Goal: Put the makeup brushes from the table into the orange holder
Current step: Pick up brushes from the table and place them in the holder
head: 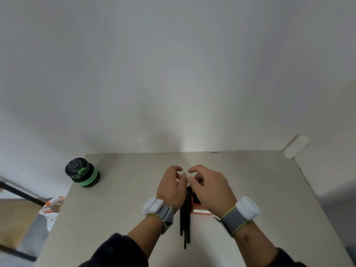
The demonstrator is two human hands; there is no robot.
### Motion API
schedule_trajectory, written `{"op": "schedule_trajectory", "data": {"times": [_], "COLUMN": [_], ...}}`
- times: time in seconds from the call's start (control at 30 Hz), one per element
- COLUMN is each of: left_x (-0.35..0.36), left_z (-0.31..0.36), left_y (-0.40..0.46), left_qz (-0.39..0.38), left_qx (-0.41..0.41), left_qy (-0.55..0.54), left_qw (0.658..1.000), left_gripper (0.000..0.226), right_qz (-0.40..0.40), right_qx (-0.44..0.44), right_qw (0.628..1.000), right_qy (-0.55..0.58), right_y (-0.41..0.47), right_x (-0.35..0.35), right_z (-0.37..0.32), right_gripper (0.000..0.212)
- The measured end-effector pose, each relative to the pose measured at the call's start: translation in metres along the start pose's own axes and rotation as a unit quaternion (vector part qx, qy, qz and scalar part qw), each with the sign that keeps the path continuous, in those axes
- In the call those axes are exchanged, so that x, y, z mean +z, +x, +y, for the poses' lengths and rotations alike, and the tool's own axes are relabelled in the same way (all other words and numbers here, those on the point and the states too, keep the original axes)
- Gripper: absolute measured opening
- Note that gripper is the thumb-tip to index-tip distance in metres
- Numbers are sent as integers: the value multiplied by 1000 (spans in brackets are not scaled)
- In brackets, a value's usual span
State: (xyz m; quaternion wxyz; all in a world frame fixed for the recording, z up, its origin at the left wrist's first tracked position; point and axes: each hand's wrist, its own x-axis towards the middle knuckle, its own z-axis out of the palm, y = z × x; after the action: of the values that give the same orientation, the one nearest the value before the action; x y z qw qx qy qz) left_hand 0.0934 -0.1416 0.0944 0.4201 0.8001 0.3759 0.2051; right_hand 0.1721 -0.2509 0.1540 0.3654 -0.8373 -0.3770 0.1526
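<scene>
Centrally, slim black brushes, glossy orange holder, curled hands

Black-and-green cylindrical device at table far-left corner; white block far right.

Several slim black makeup brushes lie bunched side by side on the table, handles pointing toward the person. Just beside them to the right sits the orange holder, mostly hidden.

Table lies bare right; black-green canister blocks far left corner.
</scene>
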Motion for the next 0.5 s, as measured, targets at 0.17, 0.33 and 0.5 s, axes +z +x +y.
{"op": "schedule_trajectory", "data": {"times": [0.17, 0.33, 0.5], "left_x": [-12, -23, -31], "left_z": [-25, -52, -74], "left_y": [4, 4, 8], "left_qz": [-15, -55, -87], "left_qx": [-68, -102, -124], "left_qy": [0, 38, 77], "left_qw": [998, 993, 985], "left_gripper": [17, 21, 24], "right_qz": [-67, -134, -189], "right_qx": [-13, 26, 79], "right_qw": [998, 991, 978], "right_qy": [5, -17, -47], "right_y": [-3, 1, 4], "right_x": [31, 67, 95], "right_z": [-13, -16, -16], "right_gripper": [26, 45, 50]}}
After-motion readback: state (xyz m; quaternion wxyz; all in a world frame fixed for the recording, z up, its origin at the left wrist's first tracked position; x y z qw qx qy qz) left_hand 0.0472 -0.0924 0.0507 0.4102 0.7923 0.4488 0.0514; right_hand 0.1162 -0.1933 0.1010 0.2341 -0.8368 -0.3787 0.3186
